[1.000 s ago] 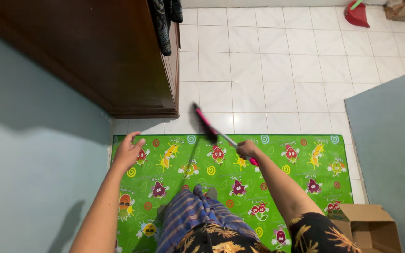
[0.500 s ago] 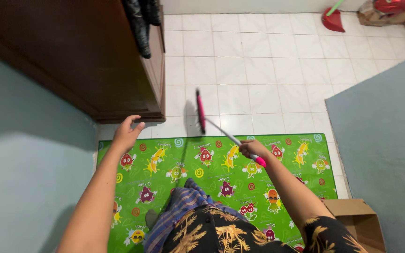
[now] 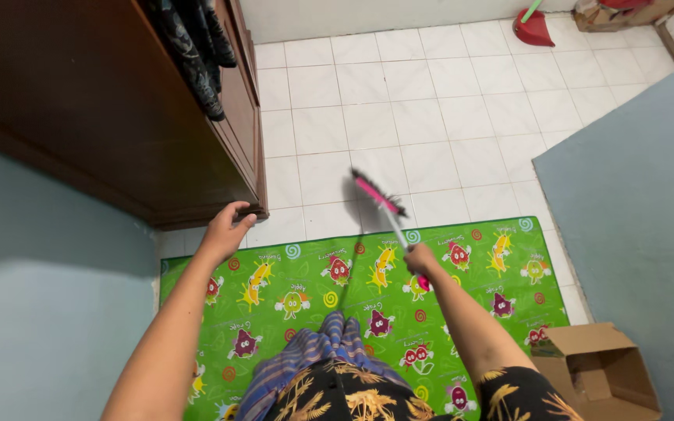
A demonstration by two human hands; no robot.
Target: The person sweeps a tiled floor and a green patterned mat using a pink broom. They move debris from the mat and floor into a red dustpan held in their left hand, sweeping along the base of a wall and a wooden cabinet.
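Note:
My right hand (image 3: 421,260) grips the pink end of a broom handle (image 3: 396,228). The broom's pink and black head (image 3: 377,193) is blurred and hangs over the white tiled floor (image 3: 431,109), just past the far edge of a green play mat (image 3: 306,281) printed with cartoon fruits. My left hand (image 3: 226,231) is held out with its fingers apart, holding nothing, above the mat's far left corner and close to the lower corner of a dark wooden cabinet (image 3: 103,101). My legs in patterned cloth stand on the mat's near side.
Dark clothes (image 3: 193,43) hang on the cabinet's side. A pale blue wall (image 3: 40,312) runs along the left and another blue surface (image 3: 633,218) along the right. An open cardboard box (image 3: 602,374) sits at the bottom right. A red dustpan (image 3: 533,27) lies far back.
The broom head swung from a near-vertical line to a slant and moved right over the tiles. My left hand shifted toward the cabinet corner. The camera view tilted left.

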